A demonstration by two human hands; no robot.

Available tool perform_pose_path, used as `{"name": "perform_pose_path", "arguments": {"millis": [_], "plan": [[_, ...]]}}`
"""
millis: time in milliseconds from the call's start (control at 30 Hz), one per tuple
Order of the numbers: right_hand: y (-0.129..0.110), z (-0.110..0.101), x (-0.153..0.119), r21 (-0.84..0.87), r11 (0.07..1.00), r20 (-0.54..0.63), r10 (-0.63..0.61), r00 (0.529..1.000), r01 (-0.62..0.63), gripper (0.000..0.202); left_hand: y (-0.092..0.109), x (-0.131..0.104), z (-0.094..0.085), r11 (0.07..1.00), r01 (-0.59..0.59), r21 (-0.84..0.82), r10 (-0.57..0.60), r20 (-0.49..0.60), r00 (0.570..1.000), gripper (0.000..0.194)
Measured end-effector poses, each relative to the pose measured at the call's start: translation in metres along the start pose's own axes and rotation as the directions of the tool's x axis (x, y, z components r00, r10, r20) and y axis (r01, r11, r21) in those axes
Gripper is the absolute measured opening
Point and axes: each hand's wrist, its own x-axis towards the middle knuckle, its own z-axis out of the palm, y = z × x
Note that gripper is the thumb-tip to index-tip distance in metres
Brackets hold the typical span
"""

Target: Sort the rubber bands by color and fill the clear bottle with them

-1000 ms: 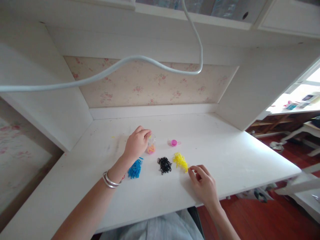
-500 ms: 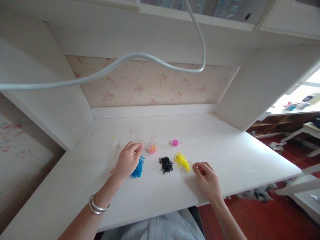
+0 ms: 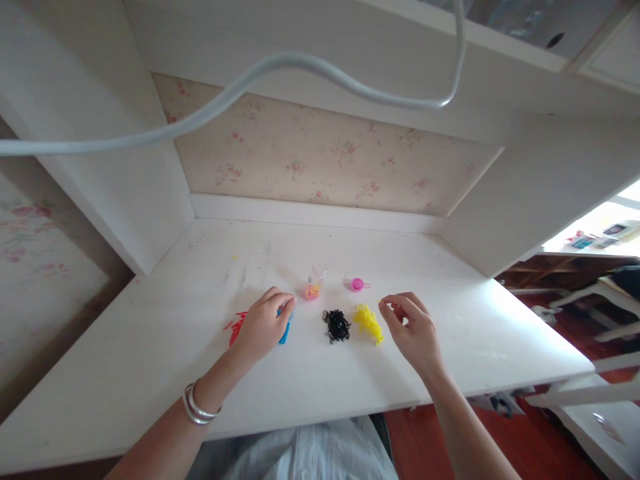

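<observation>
My right hand (image 3: 413,328) pinches a small yellow rubber band (image 3: 380,301), seen only as a speck at the fingertips, just above and right of the pile of yellow bands (image 3: 369,323). Thumb and forefinger of my left hand (image 3: 266,321) are pressed together over the blue pile (image 3: 285,331), which it partly covers; anything in that pinch is too small to make out. A red pile (image 3: 237,328) shows left of this hand. Between the hands lies a heap of black bands (image 3: 337,326). Behind it stands a small clear jar (image 3: 313,288) with pink and yellow bits inside.
A pink cap with a loop (image 3: 357,285) lies on the white desk (image 3: 320,380), right of the jar. Across the view overhead runs a white cable (image 3: 300,61). White side panels and a flowered wall enclose the desk.
My right hand has risen away from the yellow pile with the yellow rubber band. My left hand stays over the blue pile, and more of the red pile shows. The camera view has tilted.
</observation>
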Motion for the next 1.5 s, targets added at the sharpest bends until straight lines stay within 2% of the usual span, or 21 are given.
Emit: {"name": "perform_pose_path", "arguments": {"millis": [233, 433, 633, 900, 1167, 1333, 1500], "plan": [[-0.05, 0.018, 0.035, -0.053, 0.959, 0.023, -0.276, 0.961, 0.277, 0.014, -0.002, -0.005, -0.003, 0.999, 0.018, 0.04, -0.019, 0.021, 1.0, 0.028], [-0.07, 0.038, 0.056, -0.135, 0.917, 0.086, -0.365, 0.927, 0.374, 0.023, -0.004, -0.007, 0.0, 0.996, 0.006, 0.092, -0.01, 0.046, 0.999, 0.028], [-0.073, 0.056, 0.07, -0.217, 0.883, 0.136, -0.395, 0.909, 0.416, 0.025, -0.005, -0.007, 0.001, 0.991, -0.002, 0.135, -0.007, 0.064, 0.998, 0.026], [-0.064, 0.066, 0.072, -0.278, 0.871, 0.212, -0.356, 0.91, 0.405, 0.023, -0.005, -0.007, 0.002, 0.989, -0.009, 0.148, -0.003, 0.079, 0.997, 0.026], [-0.05, 0.048, 0.065, -0.209, 0.928, 0.142, -0.283, 0.948, 0.308, 0.025, -0.003, -0.006, 0.002, 0.991, -0.007, 0.135, -0.005, 0.094, 0.996, 0.027], [-0.02, 0.027, 0.038, -0.171, 0.972, 0.161, -0.132, 0.978, 0.159, 0.029, 0.013, -0.008, 0.007, 0.976, -0.051, 0.209, 0.018, 0.155, 0.988, 0.029], [0.02, 0.01, -0.012, -0.169, 0.985, 0.171, 0.065, 0.983, -0.036, 0.031, 0.044, -0.012, 0.026, 0.941, -0.19, 0.28, 0.105, 0.294, 0.95, 0.03]]}}
